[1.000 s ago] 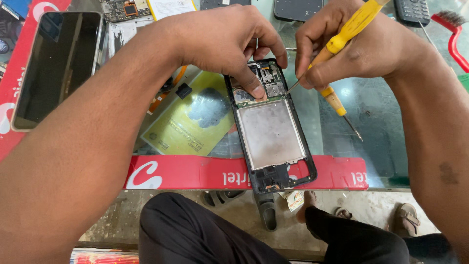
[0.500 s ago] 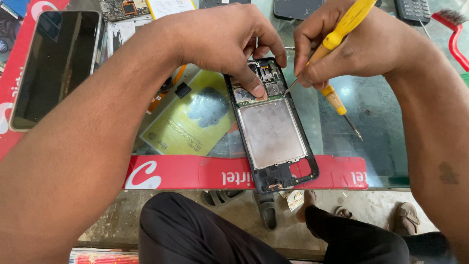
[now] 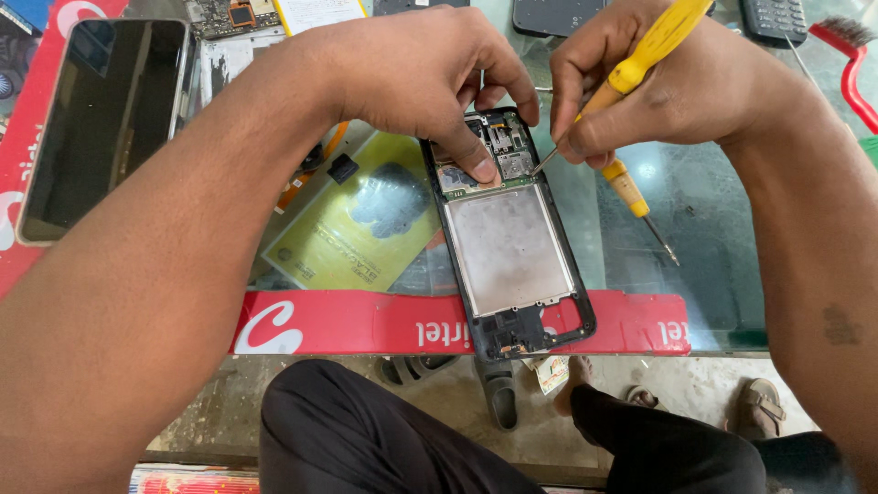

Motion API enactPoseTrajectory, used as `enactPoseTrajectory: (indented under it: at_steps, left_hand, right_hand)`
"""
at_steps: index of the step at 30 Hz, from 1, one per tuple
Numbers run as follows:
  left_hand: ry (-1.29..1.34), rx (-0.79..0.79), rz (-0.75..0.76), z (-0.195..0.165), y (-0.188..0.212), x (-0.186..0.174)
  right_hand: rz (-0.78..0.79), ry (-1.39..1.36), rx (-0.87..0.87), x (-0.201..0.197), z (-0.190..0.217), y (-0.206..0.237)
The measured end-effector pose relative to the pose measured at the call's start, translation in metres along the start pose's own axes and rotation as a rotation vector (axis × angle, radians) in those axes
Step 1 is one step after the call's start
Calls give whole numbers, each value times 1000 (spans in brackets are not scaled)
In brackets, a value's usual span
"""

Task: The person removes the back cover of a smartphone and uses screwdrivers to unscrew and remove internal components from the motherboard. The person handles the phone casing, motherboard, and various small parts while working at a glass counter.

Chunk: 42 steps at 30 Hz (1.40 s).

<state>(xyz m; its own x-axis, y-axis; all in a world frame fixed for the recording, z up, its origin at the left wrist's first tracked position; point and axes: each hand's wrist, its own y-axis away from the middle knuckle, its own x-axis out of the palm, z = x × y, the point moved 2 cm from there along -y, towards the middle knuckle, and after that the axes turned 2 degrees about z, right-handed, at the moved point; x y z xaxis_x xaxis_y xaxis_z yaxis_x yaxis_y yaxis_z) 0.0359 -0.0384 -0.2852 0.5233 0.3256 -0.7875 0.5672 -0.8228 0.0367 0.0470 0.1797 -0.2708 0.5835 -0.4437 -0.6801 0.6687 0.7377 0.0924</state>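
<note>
An opened black phone [image 3: 508,247] lies face down on the glass counter, its back cover off, showing a silver battery area and a circuit board at the top. My left hand [image 3: 430,73] presses a thumb on the board's upper left part. My right hand [image 3: 668,82] grips a yellow-handled screwdriver [image 3: 651,46], whose thin tip touches the board's right side. A second yellow-handled screwdriver [image 3: 631,190] lies on the glass just right of the phone, partly under my right hand.
A dark phone screen [image 3: 105,119] rests at the far left on a red sign. A yellow-green packet [image 3: 357,224] lies under the glass. A red brush [image 3: 846,64], a dark keypad device [image 3: 777,18] and small boards sit along the back. The counter edge carries a red strip [image 3: 366,322].
My right hand and the screwdriver have shifted slightly, with the handle tilting more upright. The left hand stays on the board.
</note>
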Motion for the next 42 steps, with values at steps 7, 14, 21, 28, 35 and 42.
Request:
enactPoseTrajectory:
  at_steps: [7,14,21,28,35,42]
  left_hand:
    - [-36,-19,-6,-1,1,0]
    - [-48,-17,5,-2,2,0]
    - [-60,-16,-9,-3,2,1]
    - [-1,-36,7,-3,2,2]
    - [-28,-14,0,-3,1,2]
    - [-7,-15,14,-3,-1,3]
  right_hand:
    - [-6,23,-15,1,-2,0]
    - [-6,23,-7,1,-3,0]
    - [1,-7,7,2,-2,0]
    - [2,-6,24,3,-3,0]
    - [12,-11,-25,2,-5,1]
    - [-1,12,-23,3,-6,2]
